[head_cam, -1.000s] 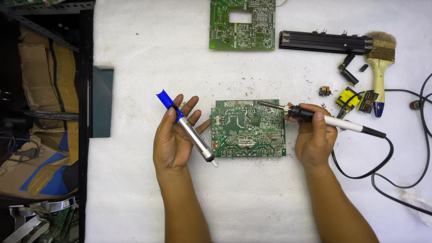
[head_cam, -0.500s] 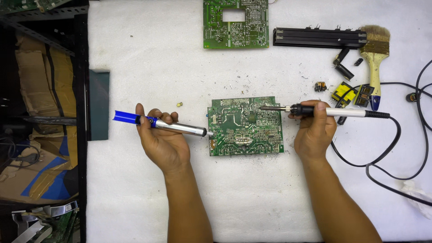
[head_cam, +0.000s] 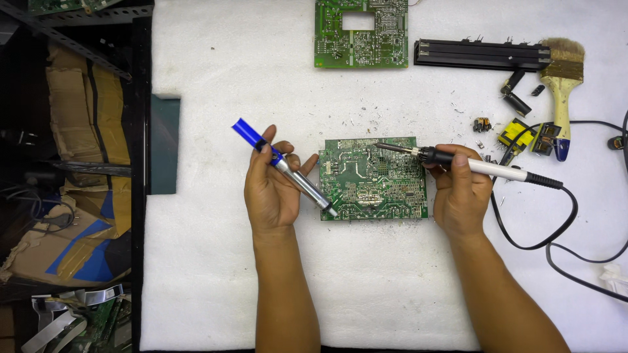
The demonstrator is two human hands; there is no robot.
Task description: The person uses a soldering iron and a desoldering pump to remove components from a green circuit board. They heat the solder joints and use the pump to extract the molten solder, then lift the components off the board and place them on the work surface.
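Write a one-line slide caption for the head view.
Left hand holds a desoldering pump, right hand a soldering iron, tip over a green circuit board.

Two green circuit boards: one (head_cam: 373,178) at centre, one (head_cam: 361,33) at top. One desoldering pump (head_cam: 288,171), one soldering iron (head_cam: 458,163), one paintbrush (head_cam: 562,85), one black bar (head_cam: 481,54), two yellow transformers (head_cam: 515,133)

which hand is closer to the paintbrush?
Right. The right hand, holding the soldering iron, sits just left of and below the paintbrush; the left hand is far across the circuit board.
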